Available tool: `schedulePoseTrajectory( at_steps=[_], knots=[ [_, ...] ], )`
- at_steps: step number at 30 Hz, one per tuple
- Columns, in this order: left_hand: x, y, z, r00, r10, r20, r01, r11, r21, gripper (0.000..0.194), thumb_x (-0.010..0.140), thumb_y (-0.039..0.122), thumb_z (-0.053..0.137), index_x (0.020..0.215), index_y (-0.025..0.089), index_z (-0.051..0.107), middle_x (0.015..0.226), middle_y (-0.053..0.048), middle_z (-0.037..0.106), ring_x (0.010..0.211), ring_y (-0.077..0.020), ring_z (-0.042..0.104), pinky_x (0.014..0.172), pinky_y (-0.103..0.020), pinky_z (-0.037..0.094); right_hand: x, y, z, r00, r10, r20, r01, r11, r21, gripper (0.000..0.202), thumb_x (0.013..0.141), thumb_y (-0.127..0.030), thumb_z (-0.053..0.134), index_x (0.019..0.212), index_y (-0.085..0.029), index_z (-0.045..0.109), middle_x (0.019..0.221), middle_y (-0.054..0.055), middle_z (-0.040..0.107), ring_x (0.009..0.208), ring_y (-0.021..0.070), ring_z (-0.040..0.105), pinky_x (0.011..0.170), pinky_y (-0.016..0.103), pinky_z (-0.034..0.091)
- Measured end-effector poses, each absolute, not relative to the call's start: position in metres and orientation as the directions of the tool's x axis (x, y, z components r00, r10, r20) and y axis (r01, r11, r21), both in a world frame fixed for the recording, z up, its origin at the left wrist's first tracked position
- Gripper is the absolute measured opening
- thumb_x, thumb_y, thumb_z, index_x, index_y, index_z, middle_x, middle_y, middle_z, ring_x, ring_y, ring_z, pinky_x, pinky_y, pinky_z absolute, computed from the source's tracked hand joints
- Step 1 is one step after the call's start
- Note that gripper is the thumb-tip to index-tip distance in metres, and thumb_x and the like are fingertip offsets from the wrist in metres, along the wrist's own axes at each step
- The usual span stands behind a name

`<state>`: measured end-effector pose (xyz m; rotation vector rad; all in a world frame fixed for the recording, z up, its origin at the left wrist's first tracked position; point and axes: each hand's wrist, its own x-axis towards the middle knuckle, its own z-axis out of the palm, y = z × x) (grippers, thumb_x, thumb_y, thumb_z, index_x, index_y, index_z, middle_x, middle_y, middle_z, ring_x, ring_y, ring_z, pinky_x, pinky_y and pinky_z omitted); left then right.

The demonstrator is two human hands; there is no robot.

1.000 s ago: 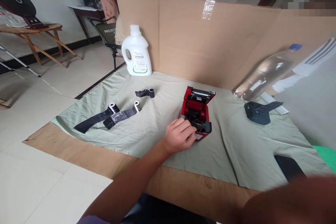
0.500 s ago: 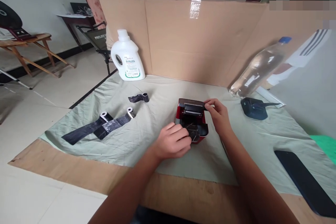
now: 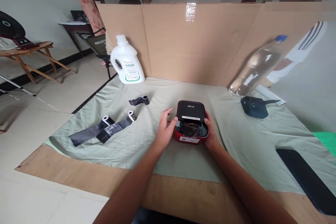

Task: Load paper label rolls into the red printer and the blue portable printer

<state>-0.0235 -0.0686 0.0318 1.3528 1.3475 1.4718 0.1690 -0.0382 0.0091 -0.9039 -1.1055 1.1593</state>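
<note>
The printer (image 3: 191,121) was set on the cloth (image 3: 194,164), between the two hands, with its lid (image 3: 193,109) down and a dark strip (image 3: 191,131) exposed at its front, just below the lid's front edge. The left hand (image 3: 166,128) was placed against the printer's left side, fingers spread apart, thumb brought to the upper edge; nothing was seen to be pinched. The right hand (image 3: 212,133) was curved along the printer's right side, its thumb rested near the lid's edge; as its fingers were largely hidden, it could not be told how firmly they were pressed. Three rolls (image 3: 131,115) were placed to the left of the printer, a jug (image 3: 128,63) behind and to its left, a bottle (image 3: 258,66) behind and to its right, and a phone (image 3: 307,178) well to its right. By judgement, the step in hand was the steadying of the printer with its lid lowered; whether a latch was engaged could not be told. Even pressure on the lid, with the body braced and the strip left unpinched, was judged to be called for next.
</note>
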Motion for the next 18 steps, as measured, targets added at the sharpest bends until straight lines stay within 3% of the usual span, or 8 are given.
schedulePoseTrajectory(
  at_steps=[2,5,15,18],
  knots=[
    [-0.022,-0.061,0.026,-0.153,0.988,0.018,-0.064,-0.028,0.998,0.038,0.091,0.037,0.059,0.127,0.025,0.060,0.143,-0.008,0.057,0.136,-0.0256,0.051,0.110,-0.039,0.043,0.168,-0.039,0.007,0.046,0.981,0.189,-0.259,0.195,-0.946,0.050,0.089,-0.043,0.055,0.137,-0.029,0.056,0.145,0.002,0.058,0.138,0.0263,0.049,0.119,0.045,0.035],
    [-0.021,-0.055,0.024,-0.085,0.992,-0.095,-0.249,0.071,0.966,0.037,0.085,0.036,0.064,0.119,0.023,0.066,0.134,-0.008,0.066,0.130,-0.0271,0.057,0.111,-0.040,0.044,0.168,-0.039,0.006,0.053,0.981,0.186,-0.280,0.194,-0.940,0.050,0.087,-0.043,0.057,0.135,-0.029,0.058,0.144,0.002,0.059,0.138,0.0270,0.049,0.118,0.046,0.036],
    [-0.016,-0.049,0.035,-0.093,0.990,-0.107,-0.266,0.079,0.961,0.043,0.071,0.025,0.064,0.113,0.018,0.064,0.129,-0.011,0.067,0.124,-0.0276,0.060,0.105,-0.039,0.047,0.174,-0.029,0.005,0.084,0.988,0.131,-0.279,0.149,-0.949,0.053,0.072,-0.032,0.061,0.125,-0.026,0.061,0.134,0.005,0.065,0.128,0.0285,0.056,0.110,0.047,0.044],
    [-0.015,-0.048,0.036,-0.109,0.989,-0.095,-0.273,0.062,0.960,0.042,0.070,0.025,0.063,0.111,0.018,0.064,0.127,-0.011,0.068,0.122,-0.0276,0.061,0.104,-0.039,0.048,0.172,-0.030,0.003,0.106,0.982,0.159,-0.236,0.180,-0.955,0.052,0.075,-0.036,0.060,0.126,-0.025,0.060,0.133,0.006,0.065,0.127,0.0280,0.057,0.108,0.045,0.045]
  ],
)
